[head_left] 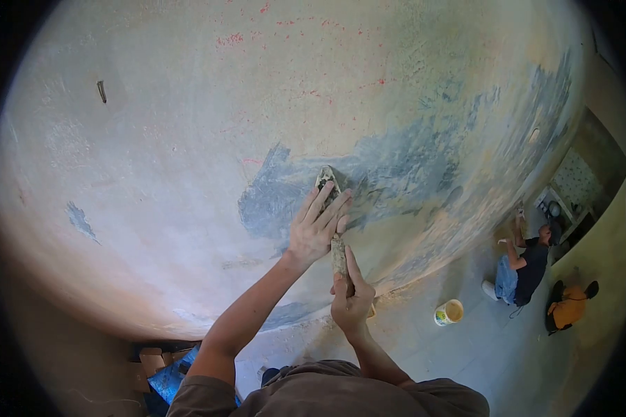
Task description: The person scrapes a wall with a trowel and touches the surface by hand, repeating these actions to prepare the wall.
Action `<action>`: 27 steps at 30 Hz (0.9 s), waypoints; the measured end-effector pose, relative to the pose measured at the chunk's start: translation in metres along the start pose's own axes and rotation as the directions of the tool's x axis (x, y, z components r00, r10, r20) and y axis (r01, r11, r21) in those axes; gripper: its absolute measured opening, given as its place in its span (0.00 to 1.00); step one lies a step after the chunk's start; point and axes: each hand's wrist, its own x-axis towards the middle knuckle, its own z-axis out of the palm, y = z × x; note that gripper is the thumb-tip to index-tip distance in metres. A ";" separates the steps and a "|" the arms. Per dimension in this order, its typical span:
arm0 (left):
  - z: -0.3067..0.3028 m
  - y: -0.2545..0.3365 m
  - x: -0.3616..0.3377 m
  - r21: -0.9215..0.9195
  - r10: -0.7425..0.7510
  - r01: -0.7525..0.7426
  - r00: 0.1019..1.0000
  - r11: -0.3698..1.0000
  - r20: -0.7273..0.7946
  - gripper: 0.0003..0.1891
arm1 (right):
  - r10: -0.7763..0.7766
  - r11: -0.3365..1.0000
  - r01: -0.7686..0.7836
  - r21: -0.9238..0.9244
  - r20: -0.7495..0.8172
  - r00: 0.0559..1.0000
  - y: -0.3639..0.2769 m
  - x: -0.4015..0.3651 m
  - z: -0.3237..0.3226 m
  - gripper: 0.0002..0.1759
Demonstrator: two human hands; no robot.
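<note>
A pointed trowel (326, 174) with a worn, plaster-smeared handle lies against a wall (292, 90), over a dark grey patch (403, 167). My right hand (352, 299) is wrapped round the lower end of the trowel's handle. My left hand (318, 226) lies on the trowel's blade with its fingers spread, pressing it to the wall; the blade is partly hidden beneath the fingers. Red specks and scratches mark the wall above.
A white and yellow bucket (448, 313) stands on the floor at the right. Beyond it, a person in a dark shirt (532, 271) and a person in orange (569, 308) are at work. A blue bag (167, 382) and cardboard (151, 360) lie at lower left.
</note>
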 end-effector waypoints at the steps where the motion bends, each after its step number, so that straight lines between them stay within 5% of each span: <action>1: 0.001 -0.001 0.000 -0.008 0.001 -0.001 1.000 1.000 -0.006 0.15 | 0.007 1.000 -0.007 0.018 -0.005 1.000 -0.001 0.000 0.003 0.28; 8: -0.008 -0.006 0.057 -0.027 -0.005 0.002 0.992 1.000 -0.127 0.13 | -0.031 0.998 0.032 0.046 -0.033 0.999 -0.027 0.039 -0.003 0.28; 17: 0.007 0.004 -0.012 -0.069 -0.029 0.025 0.998 0.997 -0.057 0.13 | -0.029 0.999 0.030 0.020 -0.025 0.999 0.002 -0.009 0.001 0.29; 27: -0.004 0.019 0.014 -0.048 -0.104 0.102 0.993 0.994 -0.062 0.13 | 0.007 1.000 -0.007 0.004 -0.014 1.000 -0.012 0.007 -0.012 0.29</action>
